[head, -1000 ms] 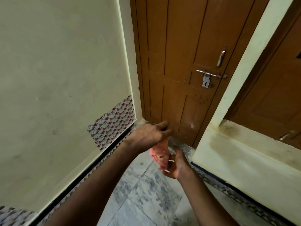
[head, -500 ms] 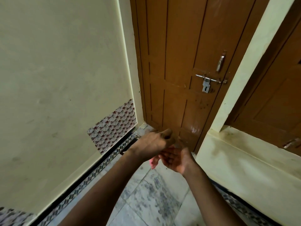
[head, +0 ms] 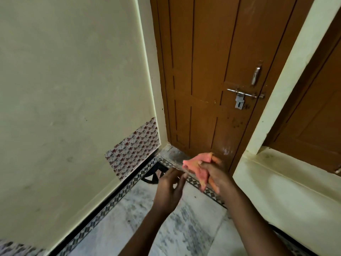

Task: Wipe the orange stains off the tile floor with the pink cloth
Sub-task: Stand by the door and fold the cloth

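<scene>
The pink cloth (head: 198,166) is bunched in my right hand (head: 215,174), held in the air in front of the door's bottom edge. It has orange-yellow patches and hangs down past the fingers. My left hand (head: 168,189) floats just to its left and lower, fingers apart, holding nothing and not touching the cloth. Below both hands lies the grey-veined tile floor (head: 184,233). No orange stain shows on the visible tiles; my arms hide part of the floor.
A closed brown door (head: 212,80) with a metal latch (head: 241,97) stands ahead. A cream wall (head: 73,89) with a patterned patch runs along the left, a low cream ledge (head: 286,191) on the right. A checkered border strip (head: 114,200) edges the floor.
My left hand let go of the cloth and dropped down to the left. My right hand now holds the cloth alone, raised toward the door. The view tilted down slightly.
</scene>
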Demonstrator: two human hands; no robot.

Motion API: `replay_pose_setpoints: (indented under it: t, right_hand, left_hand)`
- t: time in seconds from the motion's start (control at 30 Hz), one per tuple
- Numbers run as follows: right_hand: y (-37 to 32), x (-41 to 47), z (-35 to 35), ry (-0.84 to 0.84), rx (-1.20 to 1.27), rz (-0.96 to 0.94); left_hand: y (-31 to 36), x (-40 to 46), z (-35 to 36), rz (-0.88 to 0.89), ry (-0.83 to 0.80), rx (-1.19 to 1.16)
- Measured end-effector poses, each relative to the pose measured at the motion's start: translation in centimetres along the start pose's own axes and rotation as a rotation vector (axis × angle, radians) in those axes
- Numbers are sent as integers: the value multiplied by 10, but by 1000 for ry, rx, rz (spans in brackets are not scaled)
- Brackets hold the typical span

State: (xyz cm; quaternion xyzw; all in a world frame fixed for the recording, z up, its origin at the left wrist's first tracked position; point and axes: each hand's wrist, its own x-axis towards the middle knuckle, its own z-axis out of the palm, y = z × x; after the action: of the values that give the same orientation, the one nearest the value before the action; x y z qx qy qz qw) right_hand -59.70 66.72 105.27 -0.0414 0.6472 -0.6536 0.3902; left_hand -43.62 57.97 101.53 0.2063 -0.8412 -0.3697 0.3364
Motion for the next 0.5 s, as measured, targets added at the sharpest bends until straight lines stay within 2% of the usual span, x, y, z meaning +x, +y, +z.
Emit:
replay_pose_setpoints:
  t: [0.07,0.13,0.2,0.3,0.37,0.4,0.5]
  right_hand:
    - [-5,-7,0,-56,-35,-91]
    - [-7,-13,1,-94,-88,-170]
    - [-8,-16,1,-107,-132,-215]
    - [-6,-21,-1,-104,-269,-246]
    - [-4,-22,-5,-92,-361,-279]
    - [-3,-23,-7,-94,-385,-289]
    - [-3,-29,-16,-89,-423,-256]
  left_hand:
    - [-13,-2,6,-309,75,-160]
    - [-12,2,7,-568,71,-344]
    - [3,10,1,-738,-30,-505]
    - [12,15,-4,-917,-157,-899]
    - [11,13,-1,-959,-173,-1001]
    - [10,12,1,-943,-173,-973]
    - [9,7,9,-889,-72,-1009]
